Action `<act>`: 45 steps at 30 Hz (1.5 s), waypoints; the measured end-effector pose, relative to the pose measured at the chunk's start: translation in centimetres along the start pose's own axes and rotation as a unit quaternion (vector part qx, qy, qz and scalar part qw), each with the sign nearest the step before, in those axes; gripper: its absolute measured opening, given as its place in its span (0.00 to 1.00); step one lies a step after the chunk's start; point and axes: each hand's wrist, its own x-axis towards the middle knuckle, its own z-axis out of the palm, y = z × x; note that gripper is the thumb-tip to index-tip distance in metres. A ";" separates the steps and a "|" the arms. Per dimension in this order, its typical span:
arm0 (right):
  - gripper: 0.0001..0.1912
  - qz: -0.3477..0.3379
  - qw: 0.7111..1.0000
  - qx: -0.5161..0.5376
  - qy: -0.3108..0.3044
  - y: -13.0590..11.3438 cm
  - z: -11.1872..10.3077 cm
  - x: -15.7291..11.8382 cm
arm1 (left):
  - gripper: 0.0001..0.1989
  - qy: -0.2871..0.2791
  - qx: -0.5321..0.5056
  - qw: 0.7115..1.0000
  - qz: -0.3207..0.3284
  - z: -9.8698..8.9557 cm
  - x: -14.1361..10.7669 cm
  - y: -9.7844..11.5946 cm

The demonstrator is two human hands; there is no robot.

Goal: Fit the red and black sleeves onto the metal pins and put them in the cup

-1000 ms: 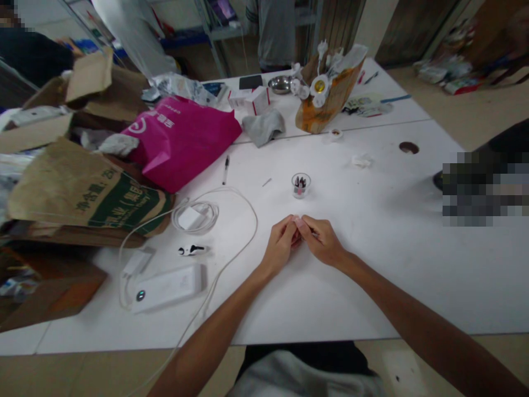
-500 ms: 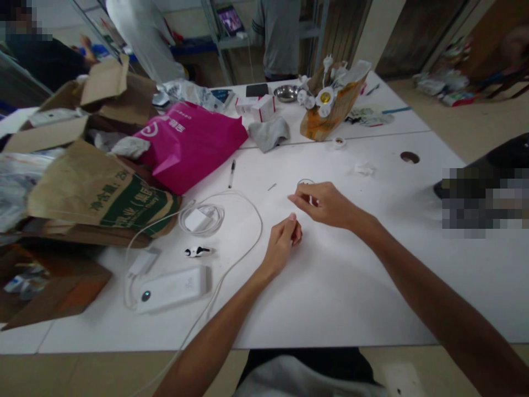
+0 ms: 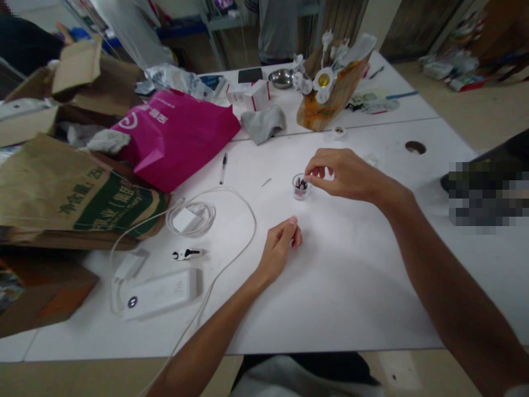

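Observation:
A small clear round cup holds several tiny dark and pinkish pieces, too small to name. At its right rim is my right hand, thumb and forefinger brought close in a pinch; whatever sits between the tips is hidden. Nearer to me, my left hand rests over the white table with its fingers curled and the thumb pressed against them. I cannot make out anything inside that grip. A thin grey sliver lies left of the cup.
To the left lie a pen, a coiled cable with a white charger, black-and-white nippers and a white power bank. Beyond are a magenta bag, a grey cloth and a paper bag. A round hole pierces the tabletop.
My right hand has moved away from my left, up and to the right, beside the cup, which now shows more fully. The left hand has hardly moved. The view has tilted slightly.

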 end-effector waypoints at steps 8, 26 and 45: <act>0.10 0.020 0.999 -0.022 -0.032 0.6 0.7 0.1 | 0.34 -0.009 0.008 1.000 0.001 0.1 -0.1 0.0; 0.08 0.016 0.999 -0.030 -0.026 1.3 1.1 0.1 | 0.36 -0.006 0.019 1.000 0.005 0.1 -0.1 0.3; 0.06 0.009 1.000 -0.023 -0.009 0.7 -0.3 0.1 | 0.37 -0.004 0.030 1.000 -0.004 0.0 -0.1 0.0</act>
